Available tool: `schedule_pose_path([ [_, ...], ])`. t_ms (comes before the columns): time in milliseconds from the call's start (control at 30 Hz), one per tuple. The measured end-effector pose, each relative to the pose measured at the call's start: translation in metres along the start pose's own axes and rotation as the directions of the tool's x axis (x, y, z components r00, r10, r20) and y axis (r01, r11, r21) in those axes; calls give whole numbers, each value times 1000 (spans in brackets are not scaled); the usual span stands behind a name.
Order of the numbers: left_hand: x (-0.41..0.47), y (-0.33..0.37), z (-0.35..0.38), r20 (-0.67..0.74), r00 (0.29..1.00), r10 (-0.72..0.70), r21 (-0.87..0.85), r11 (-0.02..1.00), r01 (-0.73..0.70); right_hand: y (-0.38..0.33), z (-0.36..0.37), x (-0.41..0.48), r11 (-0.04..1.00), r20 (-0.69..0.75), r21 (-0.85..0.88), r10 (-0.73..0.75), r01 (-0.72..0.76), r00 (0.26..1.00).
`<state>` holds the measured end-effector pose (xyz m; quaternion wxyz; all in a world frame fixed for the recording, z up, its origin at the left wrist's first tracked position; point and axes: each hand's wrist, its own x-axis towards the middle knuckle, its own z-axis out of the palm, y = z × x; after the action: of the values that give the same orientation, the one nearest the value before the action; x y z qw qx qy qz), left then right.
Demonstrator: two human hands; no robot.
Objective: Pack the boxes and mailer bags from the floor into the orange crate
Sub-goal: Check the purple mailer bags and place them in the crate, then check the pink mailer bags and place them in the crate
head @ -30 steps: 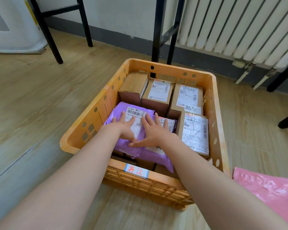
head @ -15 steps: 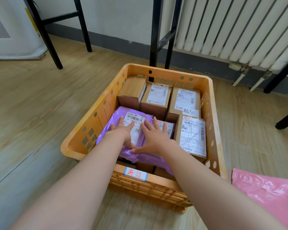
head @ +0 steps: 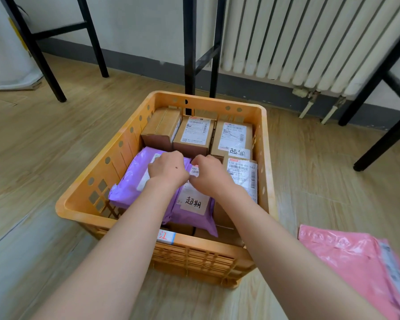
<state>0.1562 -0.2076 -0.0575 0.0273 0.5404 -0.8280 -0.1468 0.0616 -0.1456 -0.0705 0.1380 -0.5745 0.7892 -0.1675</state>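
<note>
Orange crate [head: 83, 181] sits on the wooden floor [head: 32, 146] in front of you, and a pink mailer bag [head: 356, 262] lies on the floor near its right front corner. Inside the crate, cardboard boxes [head: 191, 132] fill the far end and the right side, and two purple mailer bags [head: 129, 181] lie overlapping at the near left. Your left hand [head: 168, 168] and right hand [head: 209, 173] sit close together on these bags, fingers curled down over their far edges, gripping them.
</note>
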Motion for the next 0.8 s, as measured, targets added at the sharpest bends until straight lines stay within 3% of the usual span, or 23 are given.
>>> schedule_pose_path([
  [200, -7, 33, -16, -117, 983, 142, -163, 974, -160, 13, -30, -16, 986, -195, 162, 59, -27, 979],
  [433, -19, 84, -25, -238, 943, 235, -248, 923, -293, 34, -62, -41, 950, -404, 308, 169, -40, 899],
  [800, -48, 186, 6, -235, 865, 444, -283, 820, -498, 116, -103, -96, 919, -506, 363, 332, -153, 796],
])
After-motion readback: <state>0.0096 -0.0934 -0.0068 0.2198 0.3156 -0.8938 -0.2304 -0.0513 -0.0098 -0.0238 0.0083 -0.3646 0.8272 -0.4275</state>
